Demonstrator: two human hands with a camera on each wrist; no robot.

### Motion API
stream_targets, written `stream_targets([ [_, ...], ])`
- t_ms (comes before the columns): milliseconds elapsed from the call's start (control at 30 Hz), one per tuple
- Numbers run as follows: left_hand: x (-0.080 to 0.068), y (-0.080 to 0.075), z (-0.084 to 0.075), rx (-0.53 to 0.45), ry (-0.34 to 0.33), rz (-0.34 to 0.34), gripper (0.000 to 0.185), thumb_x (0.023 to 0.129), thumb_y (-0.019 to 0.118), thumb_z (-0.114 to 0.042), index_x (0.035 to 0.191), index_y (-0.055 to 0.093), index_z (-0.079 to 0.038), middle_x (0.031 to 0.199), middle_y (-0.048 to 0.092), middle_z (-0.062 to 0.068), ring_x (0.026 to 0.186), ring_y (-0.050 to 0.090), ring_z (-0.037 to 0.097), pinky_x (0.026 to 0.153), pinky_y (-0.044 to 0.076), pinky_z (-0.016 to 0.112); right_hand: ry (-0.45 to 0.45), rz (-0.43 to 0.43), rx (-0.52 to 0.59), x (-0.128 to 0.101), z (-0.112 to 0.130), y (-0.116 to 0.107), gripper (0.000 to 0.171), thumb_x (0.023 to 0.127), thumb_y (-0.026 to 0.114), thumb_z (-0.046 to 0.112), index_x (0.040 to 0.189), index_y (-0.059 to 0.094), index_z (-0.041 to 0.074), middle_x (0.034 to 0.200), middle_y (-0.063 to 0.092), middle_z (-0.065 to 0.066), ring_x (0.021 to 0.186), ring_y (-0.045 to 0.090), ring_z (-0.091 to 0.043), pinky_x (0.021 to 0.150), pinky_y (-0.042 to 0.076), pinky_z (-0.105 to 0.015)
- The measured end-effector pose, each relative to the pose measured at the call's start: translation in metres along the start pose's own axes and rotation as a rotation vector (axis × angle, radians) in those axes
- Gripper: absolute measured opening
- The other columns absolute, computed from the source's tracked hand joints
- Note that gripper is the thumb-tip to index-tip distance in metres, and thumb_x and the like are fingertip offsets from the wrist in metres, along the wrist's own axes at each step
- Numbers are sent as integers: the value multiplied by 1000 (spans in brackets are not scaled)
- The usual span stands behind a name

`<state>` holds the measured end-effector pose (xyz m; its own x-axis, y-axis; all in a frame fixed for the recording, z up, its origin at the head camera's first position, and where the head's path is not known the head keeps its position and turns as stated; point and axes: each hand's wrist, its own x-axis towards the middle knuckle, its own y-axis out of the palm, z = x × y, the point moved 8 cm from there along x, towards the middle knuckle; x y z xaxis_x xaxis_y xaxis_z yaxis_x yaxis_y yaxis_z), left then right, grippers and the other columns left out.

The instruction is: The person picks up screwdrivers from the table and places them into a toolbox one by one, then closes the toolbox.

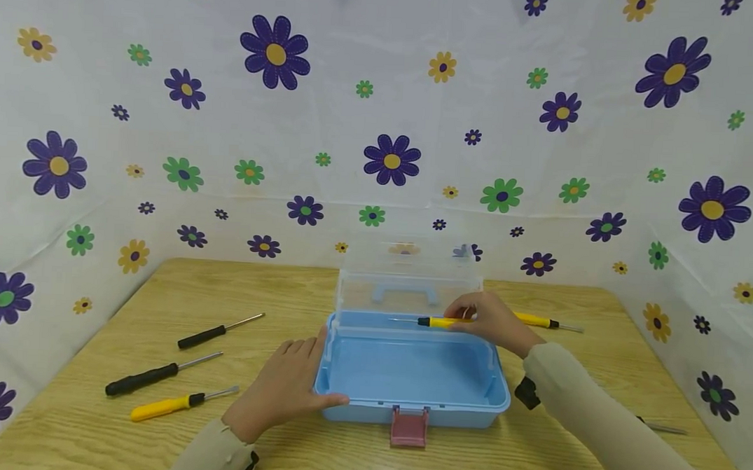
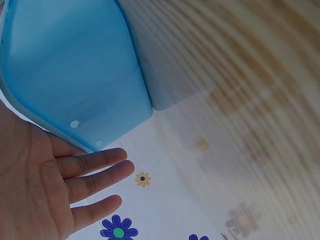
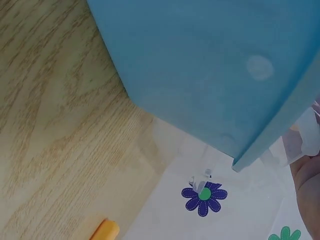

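Note:
A light blue plastic box (image 1: 410, 398) stands open on the wooden table (image 1: 159, 288), its clear lid (image 1: 409, 275) raised behind it and a pink latch (image 1: 409, 427) at the front. My left hand (image 1: 284, 389) rests flat against the box's left front corner, fingers straight; the left wrist view shows those fingers (image 2: 92, 182) beside the blue wall (image 2: 75, 65). My right hand (image 1: 486, 322) pinches a yellow-handled screwdriver (image 1: 432, 322) and holds it level over the box's back edge, tip pointing left. The right wrist view shows the blue box wall (image 3: 210, 65).
Left of the box lie two black-handled screwdrivers (image 1: 217, 331) (image 1: 156, 374) and a yellow one (image 1: 176, 404). Another yellow screwdriver (image 1: 546, 322) lies behind my right hand, and a metal tip (image 1: 661, 427) shows beyond the right sleeve. Flowered cloth walls (image 1: 392, 158) enclose the table.

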<state>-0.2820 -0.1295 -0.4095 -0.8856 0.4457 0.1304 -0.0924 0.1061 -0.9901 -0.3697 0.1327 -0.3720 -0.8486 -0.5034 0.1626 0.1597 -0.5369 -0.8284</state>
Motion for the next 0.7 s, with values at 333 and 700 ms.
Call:
stream_targets([
  [333, 1, 2, 1, -9, -7, 6, 115, 73, 50, -78, 146, 22, 6, 133, 53, 21, 118, 54, 36, 100, 41, 52, 14, 68, -2, 0, 1, 0, 17, 80, 73, 9, 98, 72, 8, 98, 72, -7, 87, 65, -17, 81, 55, -34],
  [700, 0, 0, 1, -9, -8, 0, 115, 73, 50, -79, 146, 23, 6, 132, 53, 21, 118, 54, 36, 100, 41, 52, 14, 95, 11, 0, 1, 0, 22, 81, 72, 8, 103, 70, 7, 101, 70, -8, 91, 65, -19, 86, 54, -40],
])
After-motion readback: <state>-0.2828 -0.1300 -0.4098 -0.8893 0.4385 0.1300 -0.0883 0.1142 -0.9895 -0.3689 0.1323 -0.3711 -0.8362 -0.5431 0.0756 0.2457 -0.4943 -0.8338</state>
